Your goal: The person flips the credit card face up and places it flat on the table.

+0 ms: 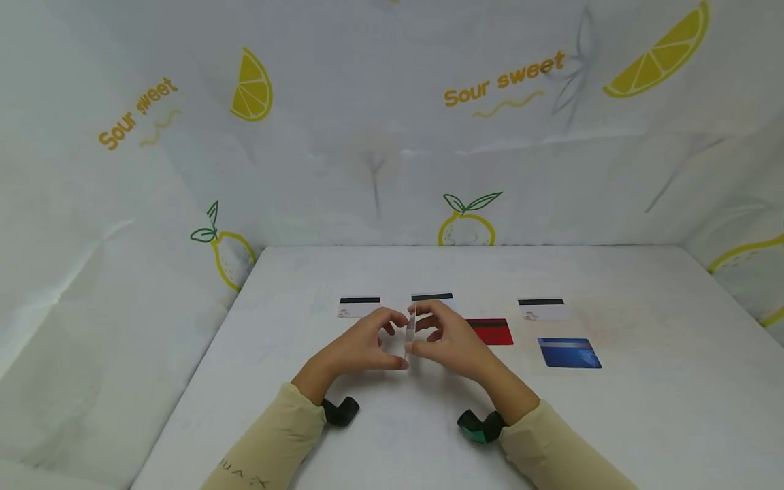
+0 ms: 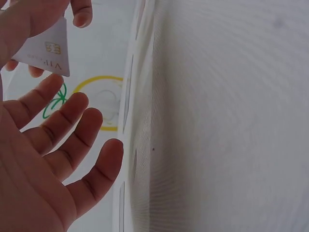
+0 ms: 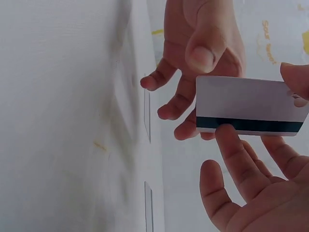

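Observation:
Above the middle of the table my right hand (image 1: 454,346) pinches a white card (image 3: 246,99) between thumb and fingers. The card stands on edge in the head view, its dark magnetic stripe facing the right wrist camera. In the left wrist view, its other side shows a gold chip and "VIP" lettering. My left hand (image 1: 363,346) is close by on the card's left, fingers (image 2: 72,145) spread and loosely bent, holding nothing. Whether a left fingertip touches the card I cannot tell.
Behind the hands lie two white striped cards, one at left (image 1: 358,308) and another in the middle (image 1: 432,297), partly hidden. A red card (image 1: 495,332), a blue card (image 1: 569,354) and a third white card (image 1: 544,310) lie to the right on the white table (image 1: 661,408).

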